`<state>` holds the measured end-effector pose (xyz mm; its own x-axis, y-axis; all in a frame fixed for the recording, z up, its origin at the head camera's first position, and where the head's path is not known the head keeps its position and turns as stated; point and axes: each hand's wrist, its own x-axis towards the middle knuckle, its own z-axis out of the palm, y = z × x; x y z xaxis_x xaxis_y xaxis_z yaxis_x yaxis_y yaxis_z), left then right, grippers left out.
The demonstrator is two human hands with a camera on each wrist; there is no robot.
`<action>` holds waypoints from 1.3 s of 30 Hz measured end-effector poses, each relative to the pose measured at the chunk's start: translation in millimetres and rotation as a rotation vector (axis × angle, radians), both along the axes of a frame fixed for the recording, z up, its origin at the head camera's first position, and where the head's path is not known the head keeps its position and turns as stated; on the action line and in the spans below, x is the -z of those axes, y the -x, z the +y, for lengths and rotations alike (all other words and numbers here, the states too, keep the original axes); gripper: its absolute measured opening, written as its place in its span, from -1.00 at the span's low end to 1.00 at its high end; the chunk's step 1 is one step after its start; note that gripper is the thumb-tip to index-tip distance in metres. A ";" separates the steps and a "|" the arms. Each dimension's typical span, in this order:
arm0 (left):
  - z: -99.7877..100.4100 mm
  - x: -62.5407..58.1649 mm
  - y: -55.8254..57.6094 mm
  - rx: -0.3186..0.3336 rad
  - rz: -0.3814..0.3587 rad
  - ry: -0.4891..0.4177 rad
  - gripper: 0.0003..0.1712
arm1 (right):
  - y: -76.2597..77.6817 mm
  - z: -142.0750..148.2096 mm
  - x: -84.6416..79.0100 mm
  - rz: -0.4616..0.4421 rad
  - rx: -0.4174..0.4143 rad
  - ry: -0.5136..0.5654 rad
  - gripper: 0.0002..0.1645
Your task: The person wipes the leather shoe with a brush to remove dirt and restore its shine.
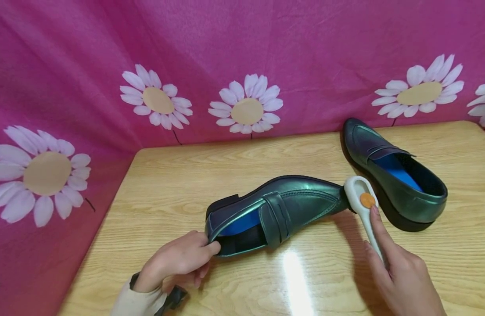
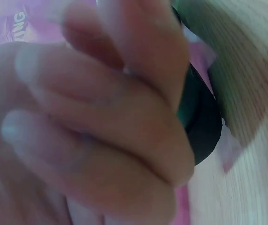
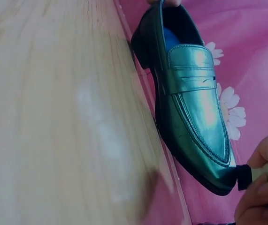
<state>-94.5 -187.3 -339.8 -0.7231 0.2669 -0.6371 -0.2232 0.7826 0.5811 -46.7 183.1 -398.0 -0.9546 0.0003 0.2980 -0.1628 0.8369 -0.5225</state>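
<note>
A dark green, shiny loafer (image 1: pixel 282 215) with a blue insole is held tilted above the wooden table, its toe pointing right. My left hand (image 1: pixel 179 259) pinches the rim at the heel, thumb at the opening. Curled fingers of that hand fill most of the left wrist view. In my right hand (image 1: pixel 404 272) is a white-handled shoe brush (image 1: pixel 352 186) with an orange button, and the index finger lies on the button. The brush's black bristles (image 3: pixel 244 177) touch the loafer's toe in the right wrist view.
A matching loafer (image 1: pixel 418 204) stands on the table (image 1: pixel 179 175) at the right, close behind the brush head. Behind the table hangs a pink cloth (image 1: pixel 313 66) printed with white daisies; it also runs along the left side.
</note>
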 end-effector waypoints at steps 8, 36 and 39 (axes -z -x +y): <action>-0.2 1.7 -0.6 0.004 0.004 -0.042 -0.45 | -6.2 -14.8 3.0 0.068 -0.198 -0.036 -0.04; 5.1 1.6 -11.7 0.019 0.028 0.095 -0.39 | 0.4 -21.0 -6.8 0.012 -0.021 -0.056 -0.02; 5.7 1.1 -11.5 0.009 0.022 0.091 -0.39 | 0.5 -20.3 -7.1 0.010 0.010 -0.060 -0.02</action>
<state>-83.1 -181.6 -340.9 -0.7347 0.2156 -0.6432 -0.2039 0.8342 0.5124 -47.2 162.8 -390.9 -0.9516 -0.0088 0.3071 -0.1595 0.8684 -0.4695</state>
